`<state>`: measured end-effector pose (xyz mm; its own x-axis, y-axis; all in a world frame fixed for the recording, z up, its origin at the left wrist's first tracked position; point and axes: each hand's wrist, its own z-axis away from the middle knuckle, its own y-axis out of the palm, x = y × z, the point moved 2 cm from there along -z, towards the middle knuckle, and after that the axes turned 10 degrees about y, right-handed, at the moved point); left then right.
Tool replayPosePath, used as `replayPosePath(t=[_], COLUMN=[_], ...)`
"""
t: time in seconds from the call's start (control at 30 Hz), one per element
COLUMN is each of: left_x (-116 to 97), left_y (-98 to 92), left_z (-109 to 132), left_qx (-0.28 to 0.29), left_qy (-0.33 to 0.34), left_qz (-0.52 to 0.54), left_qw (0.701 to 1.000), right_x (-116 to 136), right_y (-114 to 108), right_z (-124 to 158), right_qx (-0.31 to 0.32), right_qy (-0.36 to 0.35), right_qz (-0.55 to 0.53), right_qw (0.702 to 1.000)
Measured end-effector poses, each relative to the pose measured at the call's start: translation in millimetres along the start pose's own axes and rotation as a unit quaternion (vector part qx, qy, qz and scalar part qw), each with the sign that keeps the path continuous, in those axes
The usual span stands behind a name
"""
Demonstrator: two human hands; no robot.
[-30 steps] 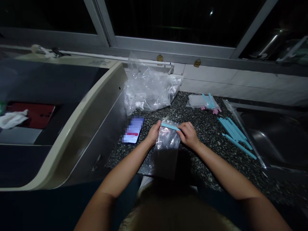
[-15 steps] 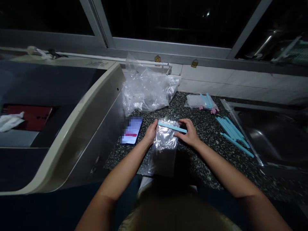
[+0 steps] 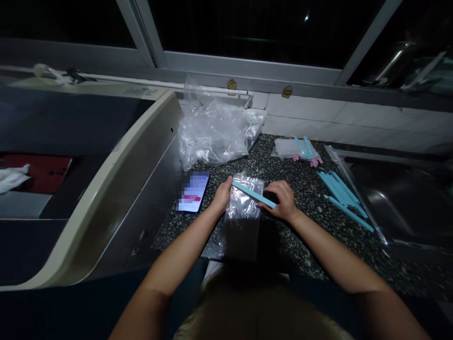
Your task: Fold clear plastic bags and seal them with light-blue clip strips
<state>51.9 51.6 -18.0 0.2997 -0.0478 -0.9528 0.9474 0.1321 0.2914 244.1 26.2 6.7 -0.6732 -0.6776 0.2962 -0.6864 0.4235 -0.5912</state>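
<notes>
clear plastic bag (image 3: pixel 242 222): lies flat on the speckled dark stone counter (image 3: pixel 305 185), mouth pointing away from the person.
left hand (image 3: pixel 222 196): fingers narrowed, pinching the bag's top left corner.
right hand (image 3: pixel 282 200): curled shut on one end of the slim light-blue plastic strip (image 3: pixel 253 194), which slants across the bag's mouth.
risk: tilted like this, the strip may slip off the slick film or bite it crookedly.
lit phone (image 3: pixel 193 192): just beside the left hand; a sliding bag could nudge it.
loose light-blue strips (image 3: pixel 341 193): near the steel sink (image 3: pixel 406 203); a careless elbow could sweep them in.
</notes>
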Motion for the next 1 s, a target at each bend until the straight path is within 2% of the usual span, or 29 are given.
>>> replayPosePath(t=[0.13,0.23,0.4,0.53,0.8,1.0], left_x=[-1,-1,0,5,9,7], left_y=[-1.5,-1.0,1.4,3.1,5.8,6.5], left_z=[-1,-1,-1,-1,1,2], left_qx=[-0.02,-0.019,0.021,0.058,0.084,0.063], left_qy=[0.032,0.039,0.082,0.084,0.052,0.032], left_qz=[-0.036,-0.055,-0.083,-0.083,-0.003,0.057], left_qw=[0.999,0.998,0.993,0.991,0.995,0.996], right_x=[5,6,0,0,5,4], right_y=[0,3,6,10,14,13], right_z=[-1,-3,-8,-9,-6,-5], right_qx=[0.01,0.042,0.083,0.107,0.048,0.028], right_qy=[0.007,0.026,0.085,0.052,0.033,0.034], right_qz=[0.024,0.074,0.165,0.187,0.113,0.083], right_qw=[1.0,0.996,0.979,0.975,0.992,0.996])
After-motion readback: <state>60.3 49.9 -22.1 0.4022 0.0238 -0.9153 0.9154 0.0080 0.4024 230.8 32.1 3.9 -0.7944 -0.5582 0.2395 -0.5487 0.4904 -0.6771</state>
